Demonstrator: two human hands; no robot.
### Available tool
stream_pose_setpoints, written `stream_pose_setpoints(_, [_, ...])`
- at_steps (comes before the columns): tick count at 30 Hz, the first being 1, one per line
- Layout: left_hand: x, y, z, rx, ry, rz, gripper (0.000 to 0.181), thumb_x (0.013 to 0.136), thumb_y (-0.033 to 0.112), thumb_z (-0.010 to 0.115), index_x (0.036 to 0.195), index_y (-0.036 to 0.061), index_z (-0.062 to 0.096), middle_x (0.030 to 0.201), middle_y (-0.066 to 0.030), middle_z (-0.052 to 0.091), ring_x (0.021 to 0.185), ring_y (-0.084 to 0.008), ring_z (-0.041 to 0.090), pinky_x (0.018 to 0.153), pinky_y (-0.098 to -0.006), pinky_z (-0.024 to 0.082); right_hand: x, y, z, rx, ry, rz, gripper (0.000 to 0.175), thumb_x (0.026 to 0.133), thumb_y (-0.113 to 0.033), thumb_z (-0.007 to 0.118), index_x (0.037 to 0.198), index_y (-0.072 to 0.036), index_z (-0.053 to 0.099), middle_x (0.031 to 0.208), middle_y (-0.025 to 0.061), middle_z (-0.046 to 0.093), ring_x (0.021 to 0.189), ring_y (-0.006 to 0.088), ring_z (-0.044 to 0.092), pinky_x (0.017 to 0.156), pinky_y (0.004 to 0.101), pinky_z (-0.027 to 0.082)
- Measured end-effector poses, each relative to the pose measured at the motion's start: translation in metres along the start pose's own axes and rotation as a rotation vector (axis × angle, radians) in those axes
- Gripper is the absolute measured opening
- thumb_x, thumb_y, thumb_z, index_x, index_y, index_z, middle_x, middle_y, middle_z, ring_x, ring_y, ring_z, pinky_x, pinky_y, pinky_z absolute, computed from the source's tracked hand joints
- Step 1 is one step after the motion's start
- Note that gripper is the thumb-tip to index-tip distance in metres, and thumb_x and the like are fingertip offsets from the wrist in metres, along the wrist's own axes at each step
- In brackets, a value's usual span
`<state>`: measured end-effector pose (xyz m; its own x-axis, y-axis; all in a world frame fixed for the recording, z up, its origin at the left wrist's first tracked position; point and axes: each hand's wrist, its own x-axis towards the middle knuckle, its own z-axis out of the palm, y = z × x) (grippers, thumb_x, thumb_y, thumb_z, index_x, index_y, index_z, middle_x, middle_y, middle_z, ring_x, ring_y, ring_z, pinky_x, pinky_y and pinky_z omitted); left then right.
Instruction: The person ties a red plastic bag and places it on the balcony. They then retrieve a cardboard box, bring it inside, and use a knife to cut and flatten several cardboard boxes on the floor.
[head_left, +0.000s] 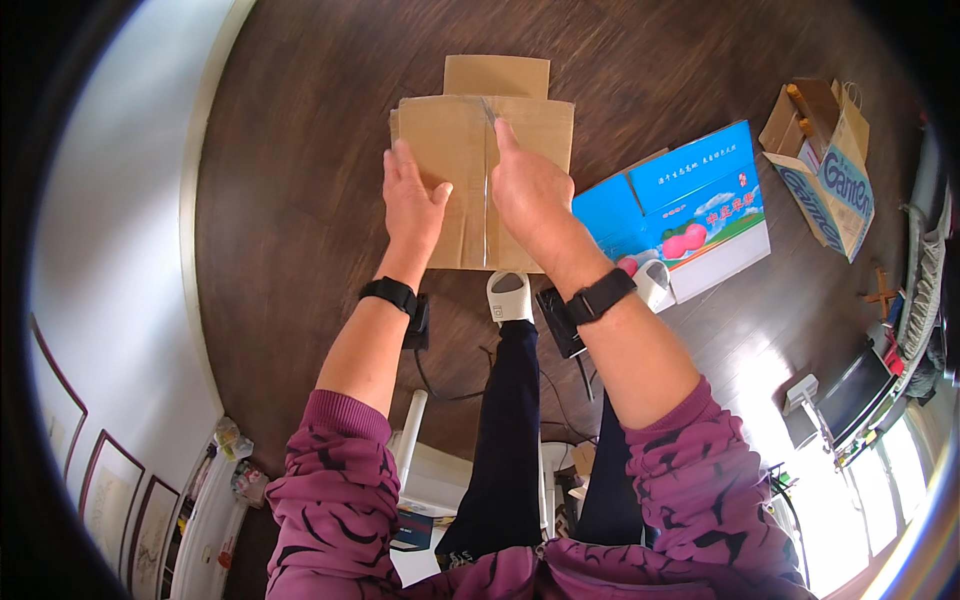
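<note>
A brown cardboard box (450, 225) lies on the floor before me, its top flaps meeting at a taped middle seam. One more flap (495, 75) sticks out at its far side. My left hand (415, 199) rests on the left part of the top, thumb spread, holding nothing. My right hand (529, 184) is closed in a fist with the index finger stretched along a thin, pointed blade (488, 111). The blade lies at the far end of the seam. Its handle is hidden inside my fist, so the exact kind of bladed tool cannot be told.
A flattened blue printed carton (694, 180) lies to the right, partly under my right foot in a white slipper (652, 283). Farther right stands an opened carton (825, 172) with things inside. Black cables (450, 394) run near my legs. A white wall (135, 210) bounds the left.
</note>
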<state>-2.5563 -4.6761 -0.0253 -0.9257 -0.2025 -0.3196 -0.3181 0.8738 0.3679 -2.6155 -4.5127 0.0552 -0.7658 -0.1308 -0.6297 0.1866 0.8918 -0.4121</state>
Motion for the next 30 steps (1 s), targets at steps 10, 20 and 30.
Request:
stream_pose_setpoints(10, [0.007, 0.019, -0.028, 0.269, -0.223, 0.259, 0.086, 0.073, 0.014, 0.074, 0.144, 0.0227, 0.027, 0.153, -0.0100, 0.015, 0.139, -0.0352, 0.018, 0.097, -0.0406, 0.045, 0.000, -0.016, -0.008, 0.000, -0.032, 0.080, 0.056, 0.085, -0.014, 0.046, 0.140, -0.012, 0.035, 0.082, 0.0176, 0.065, 0.078, 0.0341, 0.063, 0.067, 0.0466, 0.048])
stream_pose_setpoints(20, [0.008, 0.021, -0.036, 0.326, -0.271, 0.259, 0.095, 0.068, 0.020, 0.079, 0.145, 0.0255, 0.023, 0.154, -0.0084, 0.010, 0.140, -0.0328, 0.015, 0.090, -0.0336, 0.051, 0.000, -0.023, 0.003, -0.060, -0.026, 0.081, 0.058, 0.084, -0.015, 0.045, 0.141, -0.009, 0.031, 0.082, 0.0183, 0.066, 0.076, 0.0351, 0.064, 0.066, 0.0467, 0.049])
stream_pose_setpoints(30, [0.009, 0.021, -0.038, 0.331, -0.288, 0.253, 0.093, 0.067, 0.008, 0.076, 0.144, 0.0241, 0.026, 0.153, -0.0088, 0.014, 0.138, -0.0353, 0.018, 0.097, -0.0370, 0.046, -0.067, -0.016, 0.048, -0.111, -0.171, 0.106, 0.059, 0.084, -0.012, 0.047, 0.140, -0.006, 0.030, 0.072, 0.0174, 0.065, 0.065, 0.0337, 0.063, 0.057, 0.0457, 0.049])
